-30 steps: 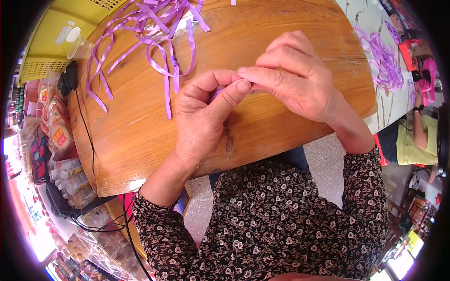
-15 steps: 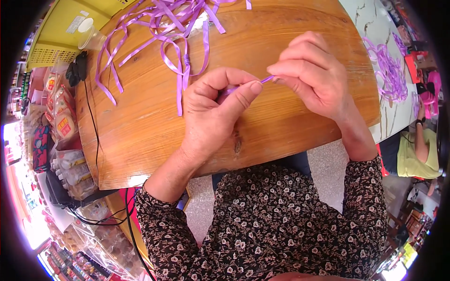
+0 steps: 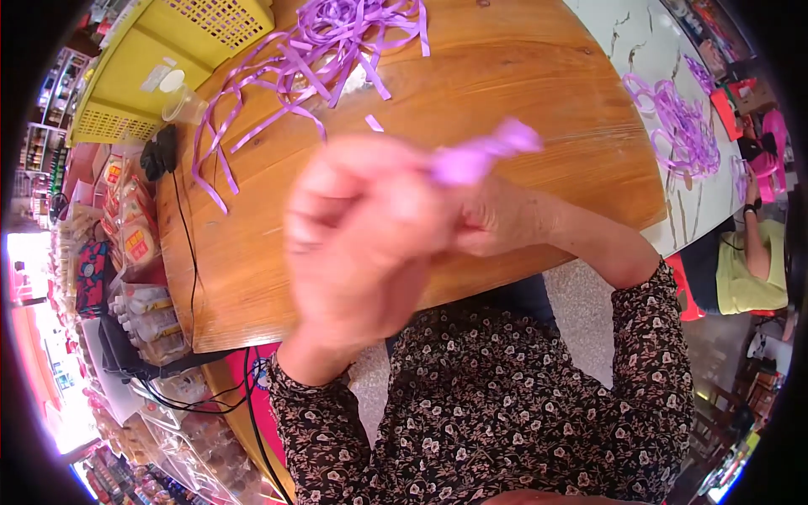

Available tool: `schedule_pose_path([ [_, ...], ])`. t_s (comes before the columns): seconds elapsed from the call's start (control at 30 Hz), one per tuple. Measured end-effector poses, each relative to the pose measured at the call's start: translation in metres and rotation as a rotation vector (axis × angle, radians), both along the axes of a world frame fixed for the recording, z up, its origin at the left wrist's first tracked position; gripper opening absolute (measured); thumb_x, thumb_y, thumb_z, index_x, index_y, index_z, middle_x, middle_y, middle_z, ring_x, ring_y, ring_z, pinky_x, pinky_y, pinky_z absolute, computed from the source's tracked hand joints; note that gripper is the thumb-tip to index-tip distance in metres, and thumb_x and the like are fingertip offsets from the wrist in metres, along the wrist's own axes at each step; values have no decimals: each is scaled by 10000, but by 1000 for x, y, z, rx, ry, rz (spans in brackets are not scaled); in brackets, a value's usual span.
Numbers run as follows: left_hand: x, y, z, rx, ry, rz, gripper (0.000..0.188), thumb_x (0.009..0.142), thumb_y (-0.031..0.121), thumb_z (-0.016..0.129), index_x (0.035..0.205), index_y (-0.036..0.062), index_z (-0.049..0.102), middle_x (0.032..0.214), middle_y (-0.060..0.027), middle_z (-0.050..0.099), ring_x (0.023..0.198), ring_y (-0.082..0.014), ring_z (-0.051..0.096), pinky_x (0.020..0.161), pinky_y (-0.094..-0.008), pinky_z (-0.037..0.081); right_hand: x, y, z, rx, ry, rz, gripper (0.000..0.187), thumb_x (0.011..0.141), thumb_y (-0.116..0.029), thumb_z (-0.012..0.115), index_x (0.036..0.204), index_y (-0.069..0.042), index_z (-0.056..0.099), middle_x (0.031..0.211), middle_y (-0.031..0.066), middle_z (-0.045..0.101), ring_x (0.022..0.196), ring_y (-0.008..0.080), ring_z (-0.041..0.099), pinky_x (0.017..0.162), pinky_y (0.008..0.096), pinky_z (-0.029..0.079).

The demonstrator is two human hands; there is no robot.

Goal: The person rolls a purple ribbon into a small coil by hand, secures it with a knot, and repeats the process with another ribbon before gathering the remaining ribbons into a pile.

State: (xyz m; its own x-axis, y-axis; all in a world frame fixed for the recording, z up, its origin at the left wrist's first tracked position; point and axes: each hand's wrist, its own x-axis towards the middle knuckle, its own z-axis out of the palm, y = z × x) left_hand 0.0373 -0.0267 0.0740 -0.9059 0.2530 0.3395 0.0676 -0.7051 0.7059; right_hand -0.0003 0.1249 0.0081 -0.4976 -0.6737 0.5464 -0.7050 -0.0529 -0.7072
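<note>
Crowded room all around, with packed shelves (image 3: 38, 151) and bagged goods (image 3: 139, 240) beyond the left edge of a wooden table (image 3: 522, 76), and speckled floor (image 3: 581, 303) below its near edge. Brown and glossy on top, with grain running mostly from left edge to right edge. Just beside the right edge, a white table (image 3: 619, 34) with dark veins, bearing a heap of purple strips (image 3: 686, 130); past that, a co-worker in a yellow shirt (image 3: 762, 269). By the far part of the left edge, a yellow crate (image 3: 126, 84) and a clear plastic cup (image 3: 183, 105); along the same edge, a thin black cord (image 3: 189, 236) trailing toward the near left corner. Toward the far edge, left of the middle, a loose tangle of ribbons (image 3: 337, 34), loops crossing, loose ends pointing several ways.

Above the middle of the table, toward the near edge, a purple ribbon (image 3: 484, 153), blurred and bunched. Long axis slanting up from the left fingertips, free end pointing toward the right edge and slightly toward the far one. Gripped at its lower end in the left hand (image 3: 362, 236), fingers curled, also blurred. Just beside and partly behind, the right hand (image 3: 488, 210), fingers mostly hidden; cannot tell whether closed on anything.
</note>
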Motion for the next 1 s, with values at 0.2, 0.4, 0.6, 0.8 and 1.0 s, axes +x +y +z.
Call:
schedule_pose_path([
  [0.2,-14,-47,23,218,61,118,162,919,164,485,995,32,538,593,49,274,500,-69,217,469,-237,195,-16,46,16,113,-318,-92,79,812,-42,627,888,-17,628,839,30,624,784,105,582,685,259,457],
  [0.4,-26,-90,0,59,6,397,156,897,123,531,993,0,538,598,42,324,509,-68,253,478,-226,217,-17,68,24,-44,-624,-214,125,850,-54,602,964,-13,634,771,2,601,704,54,558,605,187,441],
  [0.6,-42,-98,-34,-996,250,1320,351,844,62,593,1167,-16,479,881,-83,503,827,-181,456,746,-296,358,-19,58,28,48,-520,-239,148,878,-116,582,979,-31,647,699,-9,590,633,59,558,528,195,422],
  [0.8,-32,-17,-37,-833,371,595,467,817,29,614,1249,16,438,1201,-134,499,1101,-237,488,959,-348,372,-22,44,24,103,0,-267,143,874,-111,586,975,-33,648,735,16,631,591,63,556,498,211,418],
  [1.0,-27,11,-45,-604,-336,-17,168,894,134,564,1007,23,619,831,24,593,695,-33,454,619,-174,348,-17,47,31,-51,-26,-473,116,880,-90,571,950,-25,638,719,8,617,561,57,529,481,213,392],
])
